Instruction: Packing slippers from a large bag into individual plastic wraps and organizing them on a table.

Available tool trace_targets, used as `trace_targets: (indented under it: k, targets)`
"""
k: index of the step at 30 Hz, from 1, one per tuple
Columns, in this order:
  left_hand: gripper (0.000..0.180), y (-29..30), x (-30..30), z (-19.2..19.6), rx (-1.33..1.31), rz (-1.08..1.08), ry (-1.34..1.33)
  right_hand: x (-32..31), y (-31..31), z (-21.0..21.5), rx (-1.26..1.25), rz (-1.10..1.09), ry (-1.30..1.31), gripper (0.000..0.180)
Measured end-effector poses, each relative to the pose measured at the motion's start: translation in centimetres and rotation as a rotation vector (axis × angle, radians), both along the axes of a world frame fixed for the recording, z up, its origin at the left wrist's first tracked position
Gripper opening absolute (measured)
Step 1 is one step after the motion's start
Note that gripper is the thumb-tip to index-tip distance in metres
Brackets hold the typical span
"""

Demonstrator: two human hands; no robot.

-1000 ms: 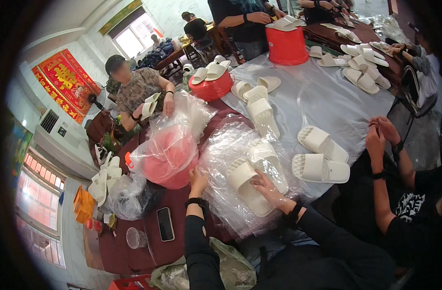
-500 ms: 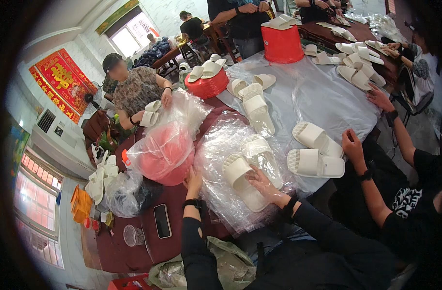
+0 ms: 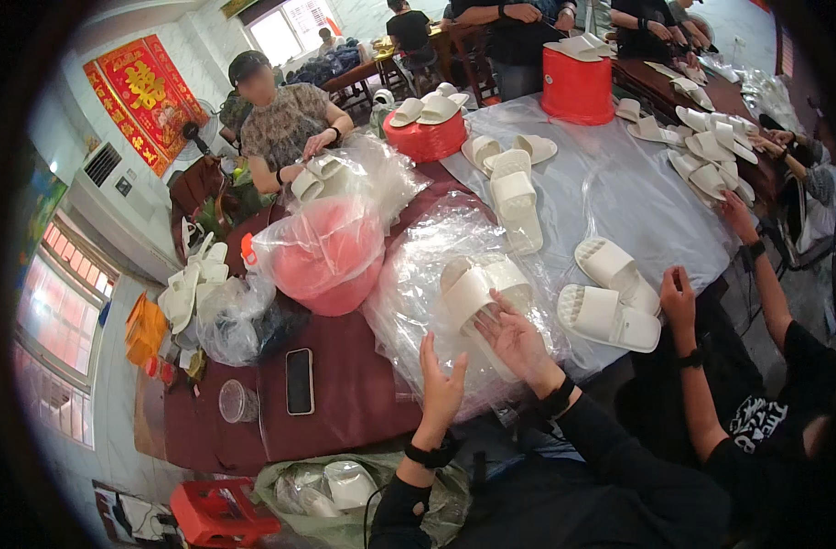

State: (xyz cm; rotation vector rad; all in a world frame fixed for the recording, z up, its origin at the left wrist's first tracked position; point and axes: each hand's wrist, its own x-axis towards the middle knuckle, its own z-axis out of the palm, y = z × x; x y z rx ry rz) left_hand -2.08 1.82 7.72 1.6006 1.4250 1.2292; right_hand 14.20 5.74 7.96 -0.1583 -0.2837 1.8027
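While the person sat at the table's near edge, a clear cup [image 3: 236, 400] and a dark phone [image 3: 299, 381] lay on the maroon cloth [image 3: 354, 393] at the left, with a heap of white slippers [image 3: 191, 285] and a crumpled bag [image 3: 239, 316] behind them. Just right of those, a red basin [image 3: 331, 261] wrapped in clear plastic stood between the phone and the work. The left hand [image 3: 439, 384] was raised with its fingers spread and held nothing, its palm turned toward the clear bags [image 3: 427, 302] piled in front. The right hand [image 3: 518, 343] lay on that plastic, fingers loosely open and touching a white slipper pair [image 3: 477, 295] inside a bag; whether it gripped them, I could not tell. Farther right, two more slippers [image 3: 610, 297] sat on a grey sheet [image 3: 619, 197], and a neighbour's hand [image 3: 679, 297] hovered just beside them. Across the table, another person held slippers over a bag, near a red tub [image 3: 427, 137] topped with slippers, and a red bucket [image 3: 578, 84] stood well beyond.
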Motion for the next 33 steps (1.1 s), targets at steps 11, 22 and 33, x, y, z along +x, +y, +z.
trace_targets:
  k: [11,22,33]
  targets:
    - [0.065,-0.7,1.9,-1.4,-0.447,0.081,-0.753,-0.6,0.3,0.3,-0.11,0.066,0.349,0.04]
    - [0.063,-1.5,2.3,-4.4,-0.518,0.036,-0.818,-1.5,0.7,-3.2,-0.027,0.183,0.216,0.046]
    - [0.062,-1.0,1.2,-5.8,-0.343,0.03,-1.012,6.8,-9.6,-0.1,0.101,0.098,-1.125,0.027]
